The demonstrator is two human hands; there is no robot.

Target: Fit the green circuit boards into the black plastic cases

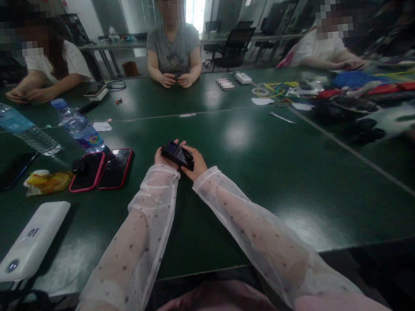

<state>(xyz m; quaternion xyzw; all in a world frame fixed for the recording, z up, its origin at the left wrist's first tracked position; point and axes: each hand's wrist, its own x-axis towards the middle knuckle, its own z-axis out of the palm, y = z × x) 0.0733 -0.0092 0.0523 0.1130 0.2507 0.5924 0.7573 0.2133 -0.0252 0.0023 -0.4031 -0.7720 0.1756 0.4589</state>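
Above the dark green table, a small black handheld device with a screen and keys sits tilted between my two hands. My left hand wraps around its left side and underside, with fingertips showing past the far edge. On the near right side, my right hand grips the device's lower end. Sheer white dotted sleeves cover both my forearms. The screen's content is too small to read.
Left of my hands lie two phones in red-pink cases, a yellow snack packet and a white power bank. Two water bottles stand behind. A wrench and tangled cables lie right. Three people sit opposite.
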